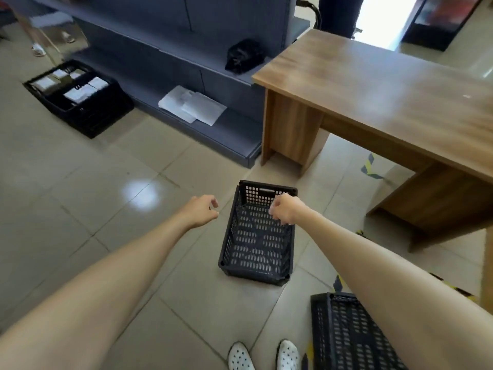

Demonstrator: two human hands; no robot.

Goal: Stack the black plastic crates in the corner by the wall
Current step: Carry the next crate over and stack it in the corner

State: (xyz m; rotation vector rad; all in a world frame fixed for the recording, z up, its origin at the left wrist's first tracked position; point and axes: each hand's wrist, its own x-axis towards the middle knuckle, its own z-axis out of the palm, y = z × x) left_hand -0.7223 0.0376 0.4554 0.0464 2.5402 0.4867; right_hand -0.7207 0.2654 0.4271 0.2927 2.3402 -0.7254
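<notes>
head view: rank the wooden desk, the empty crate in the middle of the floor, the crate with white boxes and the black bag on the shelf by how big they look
1. wooden desk, clearly largest
2. empty crate and crate with white boxes: look alike; the filled one sits farther away, so I won't rank them
3. black bag, smallest

We see a black crate (257, 233) at the centre, its walls and base pierced with rows of small slots — a regular lattice. A second black crate (344, 335), at five o'clock, carries the same slotted pattern. At ten o'clock a third black crate (88, 108) holds white packets. The floor (80, 182) is beige tile with darker grout lines. The desk (373, 84), at two o'clock, is brown woodgrain. The shelving (165, 62) is slate blue-grey. Our shoes (240, 356), at six o'clock, are white with dark dots — and yellow-black striped tape (369, 166) marks the floor.
</notes>
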